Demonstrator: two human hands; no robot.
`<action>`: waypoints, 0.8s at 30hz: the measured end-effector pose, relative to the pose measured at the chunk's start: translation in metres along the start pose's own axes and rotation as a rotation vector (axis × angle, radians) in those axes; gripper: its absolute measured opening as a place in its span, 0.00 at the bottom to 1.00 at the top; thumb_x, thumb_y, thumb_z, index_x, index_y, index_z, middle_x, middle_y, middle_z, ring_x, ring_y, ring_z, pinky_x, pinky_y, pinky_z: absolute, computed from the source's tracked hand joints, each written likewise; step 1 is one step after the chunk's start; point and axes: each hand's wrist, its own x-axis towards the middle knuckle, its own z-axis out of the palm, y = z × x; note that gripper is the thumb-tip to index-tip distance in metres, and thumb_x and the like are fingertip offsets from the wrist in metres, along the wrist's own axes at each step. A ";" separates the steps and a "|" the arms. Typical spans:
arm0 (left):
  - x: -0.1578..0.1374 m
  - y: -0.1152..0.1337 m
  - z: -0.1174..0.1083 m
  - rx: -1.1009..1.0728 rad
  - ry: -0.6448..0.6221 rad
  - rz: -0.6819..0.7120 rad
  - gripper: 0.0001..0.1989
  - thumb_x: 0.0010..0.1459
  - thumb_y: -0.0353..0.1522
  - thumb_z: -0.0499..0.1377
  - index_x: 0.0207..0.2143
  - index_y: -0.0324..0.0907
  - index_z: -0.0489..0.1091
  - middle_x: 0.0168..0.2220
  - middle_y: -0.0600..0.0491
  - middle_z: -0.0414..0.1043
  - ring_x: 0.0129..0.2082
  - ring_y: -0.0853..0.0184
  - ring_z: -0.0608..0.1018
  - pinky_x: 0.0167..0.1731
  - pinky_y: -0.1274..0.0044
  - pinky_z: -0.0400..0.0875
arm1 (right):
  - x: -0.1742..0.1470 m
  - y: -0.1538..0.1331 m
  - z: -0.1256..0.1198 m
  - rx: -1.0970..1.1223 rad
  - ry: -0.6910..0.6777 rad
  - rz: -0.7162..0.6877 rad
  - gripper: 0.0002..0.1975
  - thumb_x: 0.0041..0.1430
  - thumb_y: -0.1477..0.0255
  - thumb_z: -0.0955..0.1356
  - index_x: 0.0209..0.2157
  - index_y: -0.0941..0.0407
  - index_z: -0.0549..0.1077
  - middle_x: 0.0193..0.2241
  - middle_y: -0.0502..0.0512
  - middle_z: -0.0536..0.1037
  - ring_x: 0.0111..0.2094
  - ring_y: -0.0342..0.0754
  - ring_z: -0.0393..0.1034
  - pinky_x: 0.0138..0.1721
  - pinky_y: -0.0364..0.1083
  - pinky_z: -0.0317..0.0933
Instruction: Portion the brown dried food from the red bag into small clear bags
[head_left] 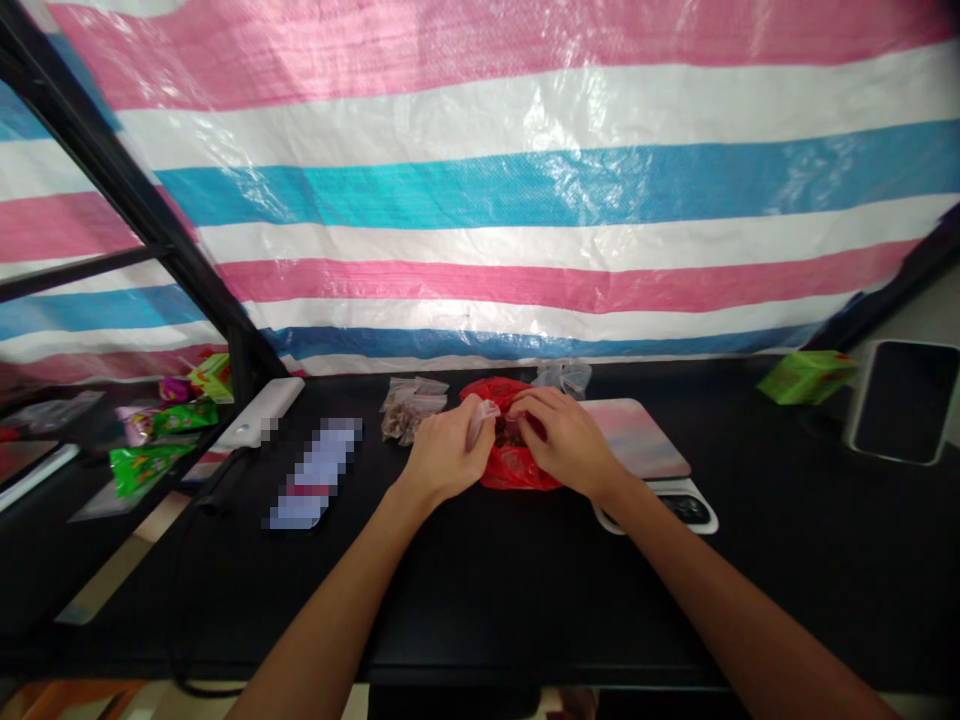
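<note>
Head view, our left hand (451, 450) grasping a small clear plastic bag (487, 410), its visible length slanting away and rightward, our right hand (564, 435) over a red plastic bag (519, 471), mouth facing up, between filled zip bags (409, 412) and digital scale (641, 440), right fingers' grip we cannot tell.

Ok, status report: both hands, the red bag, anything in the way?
Left hand gripping a small clear bag. Right hand at the red bag, grip unclear. Red bag open, dark contents partly visible. Scale close right, partly hidden by right forearm.
</note>
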 end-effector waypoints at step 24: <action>0.007 -0.014 0.024 -0.306 0.119 -0.375 0.14 0.51 0.25 0.61 0.40 0.44 0.63 0.34 0.53 0.72 0.35 0.61 0.76 0.40 0.70 0.68 | -0.001 0.006 -0.015 -0.149 -0.183 0.156 0.16 0.59 0.79 0.67 0.49 0.56 0.74 0.45 0.58 0.78 0.47 0.54 0.72 0.51 0.49 0.62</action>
